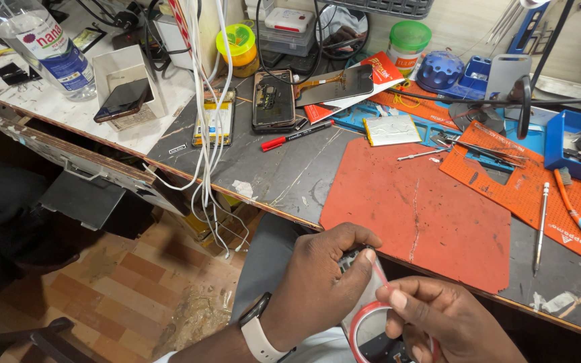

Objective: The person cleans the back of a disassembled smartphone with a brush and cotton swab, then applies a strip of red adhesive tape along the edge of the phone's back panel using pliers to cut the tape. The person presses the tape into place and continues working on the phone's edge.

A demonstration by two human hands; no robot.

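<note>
Your fingers [354, 259] on the left hand [317, 289] are curling tight around a small dark part [350, 255], clamping it just below the near edge of the red mat [418, 222], while your right hand [445, 323] is pinching the rim of a red-edged roll of tape [364, 323] with thumb and forefinger closed on it; both hands are meeting over your lap, in front of the mat. You are wearing a watch with a white strap [257, 333] on the left wrist. On the surface [284, 168], left of the mat, a red pen [297, 136] is lying beside an opened phone [273, 99], and white cables [206, 121] are hanging over the edge further left. Just behind the mat a flat silver battery [391, 129] is lying on a blue pad. Right of the mat an orange perforated mat [526, 181] is carrying tweezers [479, 146], and a thin metal tool [540, 228] is lying by the red mat's right edge. Far left of the mat a clear water bottle [38, 44] is lying tilted on the white part of the surface.
</note>
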